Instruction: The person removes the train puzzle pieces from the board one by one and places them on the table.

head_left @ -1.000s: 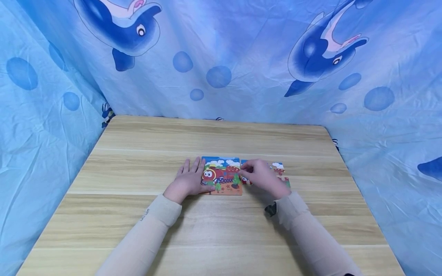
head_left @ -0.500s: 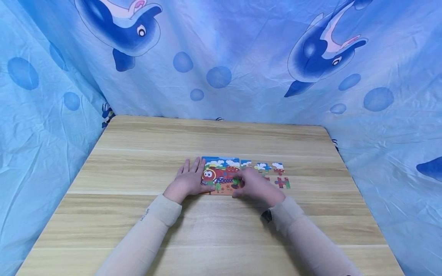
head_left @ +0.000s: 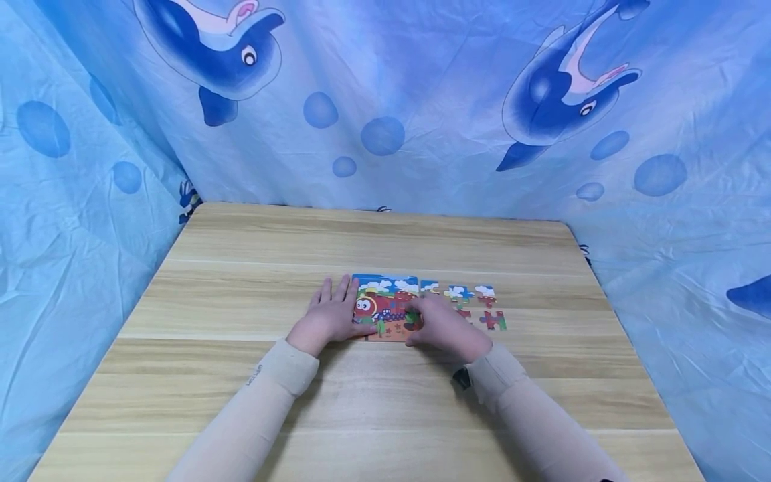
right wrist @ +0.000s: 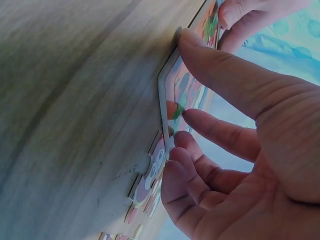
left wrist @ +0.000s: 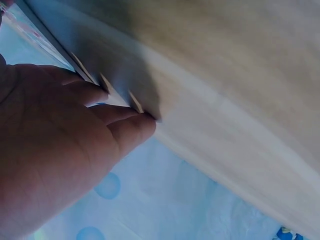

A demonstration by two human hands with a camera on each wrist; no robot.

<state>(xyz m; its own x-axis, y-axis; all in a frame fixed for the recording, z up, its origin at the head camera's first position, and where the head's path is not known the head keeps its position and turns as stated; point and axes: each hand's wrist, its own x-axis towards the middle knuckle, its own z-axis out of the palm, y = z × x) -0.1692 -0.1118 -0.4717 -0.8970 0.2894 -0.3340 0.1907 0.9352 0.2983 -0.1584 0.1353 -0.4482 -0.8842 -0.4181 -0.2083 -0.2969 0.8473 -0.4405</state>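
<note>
A jigsaw puzzle board [head_left: 385, 309] with a red train, clouds and orange ground lies on the table. My left hand [head_left: 331, 317] rests flat at its left edge, fingers straight and thumb along the near side. In the left wrist view, the left hand's fingertips [left wrist: 142, 120] touch the tabletop. Over the board's right near corner, my right hand [head_left: 446, 324] has thumb and index finger spread apart. The right wrist view shows its thumb [right wrist: 195, 42] at the board's near edge and its index fingertip on the picture. Its other fingers are bent beside the board's right edge.
Several loose jigsaw pieces [head_left: 494, 320] lie right of the board, some partly hidden by the right hand; one eyed piece [right wrist: 150, 175] lies close to the board's edge. The wooden table [head_left: 373, 402] meets a blue dolphin-print cloth [head_left: 434, 167] behind and at both sides.
My right hand has moved left and nearer, from the loose pieces beside the board onto its right near corner, its fingers spreading. The left hand stays in place.
</note>
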